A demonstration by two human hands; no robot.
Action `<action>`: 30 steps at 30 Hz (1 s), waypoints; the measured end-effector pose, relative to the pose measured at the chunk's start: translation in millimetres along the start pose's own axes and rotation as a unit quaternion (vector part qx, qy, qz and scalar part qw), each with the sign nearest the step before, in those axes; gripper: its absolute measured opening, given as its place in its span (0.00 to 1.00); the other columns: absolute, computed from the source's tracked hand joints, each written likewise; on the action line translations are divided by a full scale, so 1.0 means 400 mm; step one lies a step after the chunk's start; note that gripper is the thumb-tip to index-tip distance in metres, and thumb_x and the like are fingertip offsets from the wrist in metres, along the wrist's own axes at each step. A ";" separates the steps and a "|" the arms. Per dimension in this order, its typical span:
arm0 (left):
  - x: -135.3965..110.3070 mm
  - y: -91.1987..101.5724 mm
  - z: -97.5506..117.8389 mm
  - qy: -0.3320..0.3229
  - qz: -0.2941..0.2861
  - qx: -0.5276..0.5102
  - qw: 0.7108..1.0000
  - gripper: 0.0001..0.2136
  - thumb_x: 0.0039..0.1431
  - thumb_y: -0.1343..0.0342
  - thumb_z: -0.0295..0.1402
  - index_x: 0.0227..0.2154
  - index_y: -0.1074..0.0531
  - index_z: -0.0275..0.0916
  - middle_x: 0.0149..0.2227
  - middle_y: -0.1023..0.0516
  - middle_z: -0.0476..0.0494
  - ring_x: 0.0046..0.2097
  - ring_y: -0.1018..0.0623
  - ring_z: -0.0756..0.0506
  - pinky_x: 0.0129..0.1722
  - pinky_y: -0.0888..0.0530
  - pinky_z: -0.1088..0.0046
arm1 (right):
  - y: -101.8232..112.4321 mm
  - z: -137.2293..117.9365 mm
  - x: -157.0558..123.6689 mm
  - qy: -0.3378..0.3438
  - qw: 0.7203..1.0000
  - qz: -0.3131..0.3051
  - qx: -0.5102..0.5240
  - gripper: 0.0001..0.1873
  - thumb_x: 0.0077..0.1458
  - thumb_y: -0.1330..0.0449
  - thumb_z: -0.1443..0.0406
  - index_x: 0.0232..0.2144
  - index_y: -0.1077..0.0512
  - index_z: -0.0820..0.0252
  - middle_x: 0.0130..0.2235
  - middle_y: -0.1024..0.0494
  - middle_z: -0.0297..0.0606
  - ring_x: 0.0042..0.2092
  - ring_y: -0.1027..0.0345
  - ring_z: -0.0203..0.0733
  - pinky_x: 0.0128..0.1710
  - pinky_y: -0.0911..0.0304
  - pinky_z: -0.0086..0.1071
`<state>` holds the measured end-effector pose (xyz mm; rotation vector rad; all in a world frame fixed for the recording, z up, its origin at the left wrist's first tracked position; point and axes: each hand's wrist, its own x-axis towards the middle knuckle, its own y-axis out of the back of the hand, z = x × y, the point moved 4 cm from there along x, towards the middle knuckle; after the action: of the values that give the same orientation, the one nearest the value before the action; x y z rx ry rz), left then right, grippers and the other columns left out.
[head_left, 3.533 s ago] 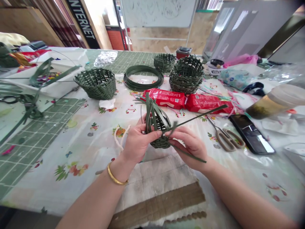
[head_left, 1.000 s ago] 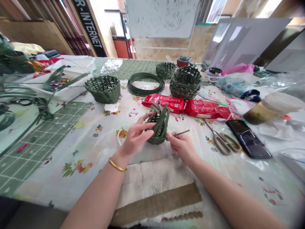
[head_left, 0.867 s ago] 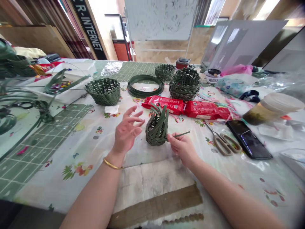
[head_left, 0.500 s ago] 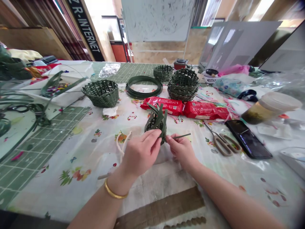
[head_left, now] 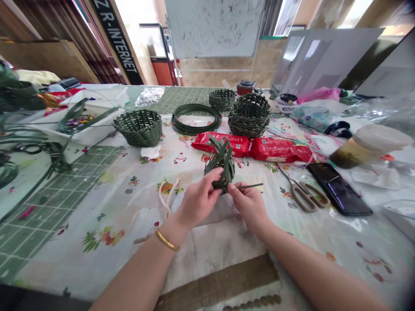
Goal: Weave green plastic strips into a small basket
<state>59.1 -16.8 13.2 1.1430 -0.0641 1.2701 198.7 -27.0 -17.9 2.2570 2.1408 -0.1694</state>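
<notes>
Basket (head_left: 222, 160) just nearer than red packs (head_left: 279, 149), left hand (head_left: 198, 199) pinching its near side, right hand (head_left: 249, 201) gripping strip (head_left: 255, 185) at its right side; the weave could likely loosen if the strip slips, or skew if pulled too hard.

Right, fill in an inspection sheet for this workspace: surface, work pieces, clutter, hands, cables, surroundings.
Surface: fruit-print tablecloth; green gridded mat showing at left.
Work pieces: small woven basket, loose strip ends on top; thin green strip sticking out to the right.
Clutter: scissors, smartphone, lidded cup, red packets, coil of green strip.
Hands: left hand has its fingers on the basket's near side; right hand pinches the strip beside it.
Cables: none certain.
Surroundings: whiteboard and INTERNET sign beyond the table.
</notes>
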 end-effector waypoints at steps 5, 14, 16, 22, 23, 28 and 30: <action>0.005 -0.015 -0.031 0.038 -0.081 0.017 0.996 0.17 0.55 0.45 0.27 0.47 0.36 0.42 0.39 0.21 0.47 0.36 0.21 0.48 0.36 0.25 0.75 | -0.004 0.011 0.003 -0.060 0.997 -0.024 0.046 0.22 0.46 0.40 0.49 0.18 0.41 0.59 0.12 0.48 0.23 0.15 0.61 0.27 0.15 0.66 0.26; 0.029 0.000 -0.031 0.088 -0.075 -0.085 0.990 0.05 0.52 0.43 0.25 0.32 0.31 0.40 0.29 0.22 0.52 0.31 0.22 0.50 0.32 0.27 0.77 | -0.001 0.013 0.001 -0.045 0.998 -0.039 0.015 0.20 0.48 0.41 0.50 0.20 0.35 0.60 0.15 0.35 0.28 0.13 0.53 0.27 0.12 0.61 0.26; 0.028 0.001 -0.034 0.110 -0.069 -0.160 0.978 0.04 0.51 0.43 0.24 0.30 0.31 0.39 0.28 0.23 0.52 0.31 0.23 0.51 0.32 0.27 0.78 | 0.006 0.009 0.003 0.007 1.000 -0.026 0.003 0.15 0.45 0.37 0.54 0.28 0.32 0.59 0.21 0.30 0.29 0.15 0.50 0.27 0.13 0.56 0.25; 0.024 0.002 -0.046 0.171 -0.061 -0.247 0.952 0.04 0.50 0.42 0.27 0.30 0.31 0.37 0.28 0.25 0.51 0.30 0.25 0.51 0.32 0.27 0.76 | 0.011 -0.009 -0.003 0.077 0.993 -0.057 -0.073 0.14 0.50 0.40 0.59 0.40 0.30 0.55 0.32 0.27 0.34 0.23 0.41 0.31 0.19 0.45 0.26; 0.024 0.002 -0.046 0.168 -0.065 -0.245 0.953 0.04 0.50 0.42 0.27 0.30 0.31 0.37 0.28 0.25 0.50 0.30 0.25 0.51 0.32 0.27 0.76 | 0.011 -0.012 -0.005 0.077 0.992 -0.060 -0.078 0.14 0.51 0.41 0.60 0.40 0.30 0.56 0.33 0.26 0.35 0.24 0.39 0.32 0.21 0.43 0.27; 0.026 0.003 -0.034 0.122 -0.095 -0.228 0.961 0.02 0.51 0.44 0.25 0.29 0.29 0.37 0.28 0.24 0.50 0.31 0.26 0.51 0.32 0.28 0.77 | 0.003 -0.011 -0.006 0.085 0.990 -0.085 -0.076 0.07 0.50 0.39 0.61 0.31 0.32 0.58 0.30 0.28 0.33 0.31 0.37 0.35 0.29 0.42 0.29; 0.025 0.004 -0.030 0.116 -0.084 -0.224 0.964 0.02 0.52 0.45 0.26 0.29 0.29 0.38 0.27 0.24 0.49 0.30 0.26 0.51 0.31 0.28 0.76 | -0.002 -0.006 -0.001 0.095 0.990 -0.091 -0.047 0.09 0.49 0.38 0.60 0.27 0.35 0.57 0.28 0.31 0.31 0.29 0.39 0.34 0.28 0.44 0.28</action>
<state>55.4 -1.8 14.2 0.5933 -0.0730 1.1541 198.0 -27.1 -15.6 2.1020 2.3928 0.1476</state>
